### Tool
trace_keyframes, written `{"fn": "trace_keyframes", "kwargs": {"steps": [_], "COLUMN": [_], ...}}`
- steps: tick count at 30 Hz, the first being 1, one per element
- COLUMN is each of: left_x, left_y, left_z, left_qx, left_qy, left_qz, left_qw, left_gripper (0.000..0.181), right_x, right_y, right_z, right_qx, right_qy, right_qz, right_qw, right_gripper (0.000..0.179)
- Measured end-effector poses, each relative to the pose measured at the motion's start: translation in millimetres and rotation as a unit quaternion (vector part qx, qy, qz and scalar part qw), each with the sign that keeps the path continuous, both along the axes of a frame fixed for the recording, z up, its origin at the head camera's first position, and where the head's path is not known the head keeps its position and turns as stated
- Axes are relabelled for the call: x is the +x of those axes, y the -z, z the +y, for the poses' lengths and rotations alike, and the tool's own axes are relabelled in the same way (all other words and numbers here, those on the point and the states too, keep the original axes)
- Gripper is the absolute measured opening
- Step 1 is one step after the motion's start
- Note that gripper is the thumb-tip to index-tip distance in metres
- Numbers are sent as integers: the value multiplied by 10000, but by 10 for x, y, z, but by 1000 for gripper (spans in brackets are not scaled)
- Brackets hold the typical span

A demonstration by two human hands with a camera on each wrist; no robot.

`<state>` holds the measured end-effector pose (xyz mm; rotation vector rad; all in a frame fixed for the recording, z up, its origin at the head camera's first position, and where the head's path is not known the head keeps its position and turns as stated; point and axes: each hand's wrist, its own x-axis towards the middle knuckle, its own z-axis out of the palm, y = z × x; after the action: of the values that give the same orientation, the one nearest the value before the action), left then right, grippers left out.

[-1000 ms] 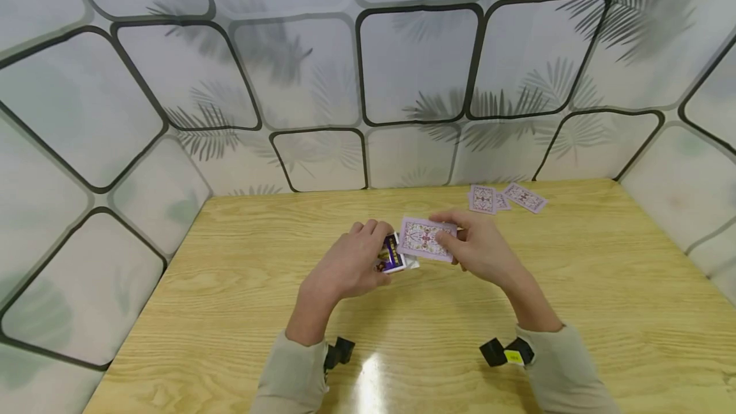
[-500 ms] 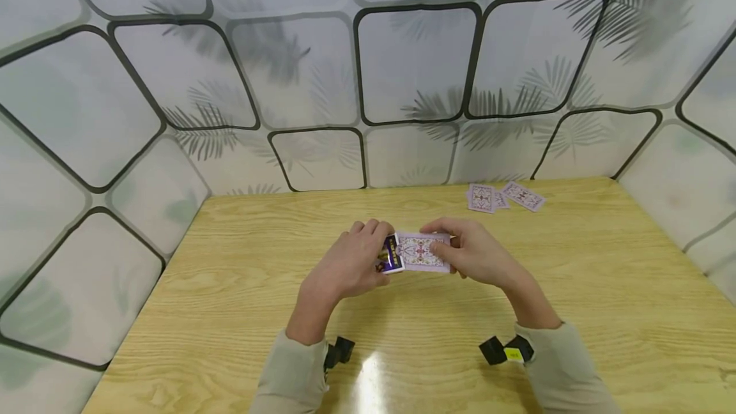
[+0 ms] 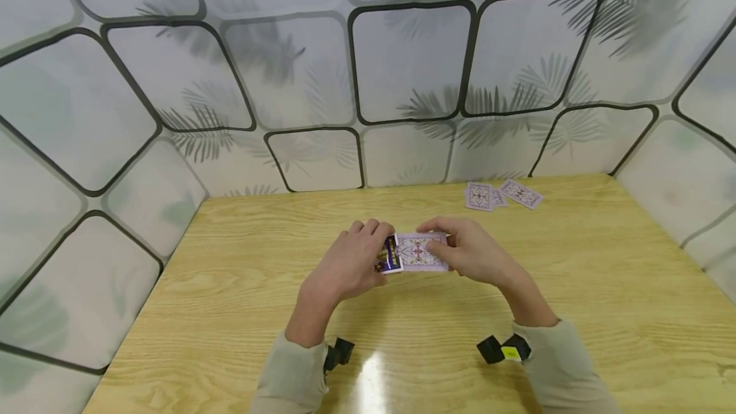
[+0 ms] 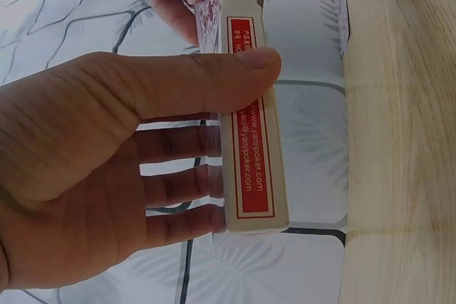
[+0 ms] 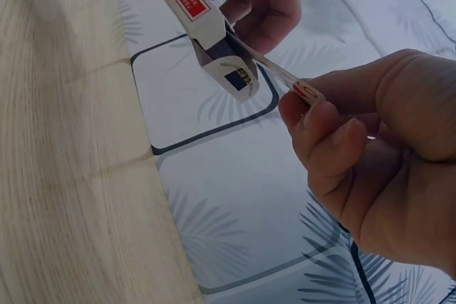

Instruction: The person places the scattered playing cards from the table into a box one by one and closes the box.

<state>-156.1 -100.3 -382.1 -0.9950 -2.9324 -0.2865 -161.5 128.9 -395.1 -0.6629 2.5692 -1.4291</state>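
Observation:
My left hand [image 3: 345, 264] grips a playing-card box [image 3: 391, 255] between thumb and fingers. In the left wrist view, the thumb presses on the red label of the box's narrow side [image 4: 249, 154]. At the box's right end, playing cards [image 3: 415, 252] with an ornate red-and-lilac back are pinched by my right hand [image 3: 473, 251]; whether it is one card or a thin stack I cannot tell. Their left edge meets the box mouth. From the right wrist, the end flap [image 5: 231, 76] hangs open below the cards' edge [image 5: 274, 70]. The inside of the box is mostly hidden.
Several loose cards [image 3: 479, 197] lie face down at the back right of the wooden table [image 3: 241, 312], one of them [image 3: 521, 193] set at an angle. A patterned wall covering [image 3: 411, 62] rises behind the table and along both sides.
My right hand has moved left and slightly down. The cards, earlier tilted and overlapping the box end, now line up with its mouth. My left hand and the box have hardly moved.

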Motion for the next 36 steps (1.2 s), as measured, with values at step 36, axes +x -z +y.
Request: {"fn": "trace_keyframes", "kwargs": {"steps": [36], "left_x": [-5], "left_y": [-48], "left_z": [-14], "left_qx": [240], "left_qy": [12], "left_qz": [26], "left_qw": [9997], "left_gripper": [73], "right_x": [22], "right_y": [-14], "right_z": [-59], "right_qx": [-850], "right_qy": [880], "right_qz": [-78], "right_qw": [9925], "right_gripper": [30]}}
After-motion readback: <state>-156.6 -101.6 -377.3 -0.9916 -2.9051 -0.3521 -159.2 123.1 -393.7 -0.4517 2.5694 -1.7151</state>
